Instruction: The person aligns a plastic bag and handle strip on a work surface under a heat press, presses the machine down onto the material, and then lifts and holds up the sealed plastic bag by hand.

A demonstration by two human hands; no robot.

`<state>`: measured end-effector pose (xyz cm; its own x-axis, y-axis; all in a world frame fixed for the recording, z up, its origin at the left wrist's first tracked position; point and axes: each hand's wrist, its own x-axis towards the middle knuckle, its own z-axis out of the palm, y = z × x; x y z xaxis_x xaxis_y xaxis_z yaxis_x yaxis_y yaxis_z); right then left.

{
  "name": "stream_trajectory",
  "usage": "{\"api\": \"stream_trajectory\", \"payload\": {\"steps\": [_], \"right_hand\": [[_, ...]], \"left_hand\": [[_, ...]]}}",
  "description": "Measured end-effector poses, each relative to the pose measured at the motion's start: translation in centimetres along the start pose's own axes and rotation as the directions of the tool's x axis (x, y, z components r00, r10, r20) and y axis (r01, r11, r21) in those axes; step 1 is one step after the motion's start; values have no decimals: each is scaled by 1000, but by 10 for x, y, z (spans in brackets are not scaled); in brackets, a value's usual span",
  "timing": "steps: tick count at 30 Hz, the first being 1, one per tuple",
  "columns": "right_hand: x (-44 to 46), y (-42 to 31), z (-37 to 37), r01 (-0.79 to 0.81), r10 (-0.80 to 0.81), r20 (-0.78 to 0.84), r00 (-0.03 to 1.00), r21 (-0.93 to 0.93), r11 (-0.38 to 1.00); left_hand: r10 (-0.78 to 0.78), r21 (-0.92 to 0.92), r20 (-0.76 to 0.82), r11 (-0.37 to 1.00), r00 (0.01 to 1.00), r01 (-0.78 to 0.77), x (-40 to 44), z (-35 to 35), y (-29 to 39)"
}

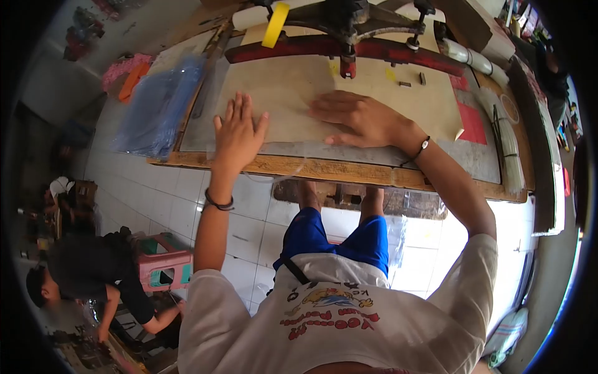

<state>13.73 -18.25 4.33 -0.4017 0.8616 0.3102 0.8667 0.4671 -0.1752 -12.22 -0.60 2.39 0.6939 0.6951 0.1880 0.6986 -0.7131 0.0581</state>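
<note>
My left hand (238, 134) lies flat with its fingers spread on a clear plastic sheet (280, 134) at the left part of the worktable. To its right, my right hand (349, 118) rests palm down on the same area, fingers stretched out to the left. Neither hand grips anything. Beneath and beyond the hands lies cream-coloured paper (411, 109). Two small dark metal pieces (422, 78) sit on the paper beyond my right hand. A red metal bar (299, 47) of a machine spans the table past both hands.
Blue plastic sheets (159, 106) lie at the table's left end. Yellow tape (275, 25) hangs on the machine. Bundled clear strips (511, 146) lie at the right. A wooden edge (336, 169) borders the near side. Another person (99, 268) sits at lower left by a pink stool (163, 265).
</note>
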Motion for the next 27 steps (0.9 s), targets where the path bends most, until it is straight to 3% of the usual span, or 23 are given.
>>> {"api": "stream_trajectory", "payload": {"steps": [2, 3, 6, 12, 16, 18, 21, 22, 25, 27], "right_hand": [[-4, -5, -12, -23, 21, 18, 1000, 104, 994], [-7, -5, -14, -66, 67, -3, 998, 95, 993], [-14, 0, -13, -160, 162, -61, 985, 39, 986], [-15, 9, -2, -301, 291, -110, 950, -92, 949], [-12, 13, 1, -386, 381, -187, 906, 10, 922], [-10, 20, -1, -432, 431, -191, 882, 39, 901], [-7, 30, 2, -499, 490, -191, 851, 0, 866], [-8, 33, 6, -490, 468, -226, 854, -49, 871], [2, 36, 8, -481, 439, -269, 857, -114, 869], [-2, 40, 9, -465, 415, -262, 871, -171, 869]], "left_hand": [[-28, -17, -51, 1000, 998, 27, -12, 4, 4], [-50, -64, -135, 997, 990, 41, -18, 8, 5], [-137, -97, -173, 988, 975, 121, -24, 13, 4], [-114, -65, -125, 992, 986, 106, -20, 0, 5], [333, 6, -166, 942, 928, -336, -6, -36, 11], [590, -65, -126, 798, 798, -600, -2, -59, 41], [890, -206, -139, 402, 433, -892, 4, -50, 86], [936, -216, -175, 266, 305, -940, 6, -43, 100], [986, -233, -160, 12, 51, -972, 23, -18, 122], [971, -372, -237, -71, 21, -926, 32, 6, 124]]}}
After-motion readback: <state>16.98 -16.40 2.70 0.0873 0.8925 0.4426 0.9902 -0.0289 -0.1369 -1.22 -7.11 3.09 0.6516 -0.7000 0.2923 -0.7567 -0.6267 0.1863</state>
